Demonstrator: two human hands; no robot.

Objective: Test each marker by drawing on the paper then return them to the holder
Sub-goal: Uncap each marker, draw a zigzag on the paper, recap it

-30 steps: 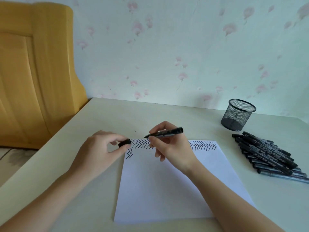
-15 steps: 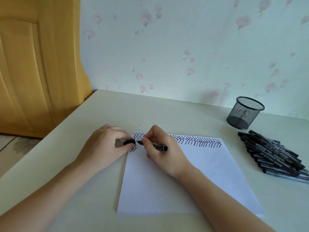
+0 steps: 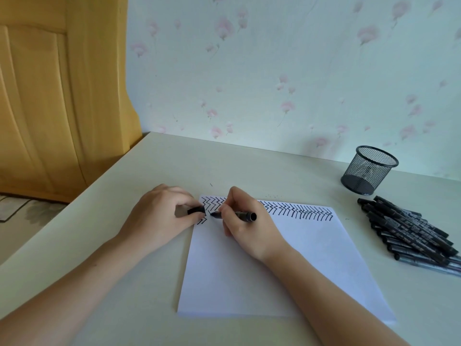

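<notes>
Two hands at work: right hand (image 3: 245, 221) has lowered the marker (image 3: 234, 216) from mid-air to the paper (image 3: 287, 265), tip drawing; left hand (image 3: 162, 216) pinches the cap (image 3: 196, 210). Test underway. Holder (image 3: 369, 171) empty, pile (image 3: 409, 231) waiting.

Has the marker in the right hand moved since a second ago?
Yes. The marker came down from above the paper's top edge; its tip now sits low on the zigzags, beside the cap.
</notes>
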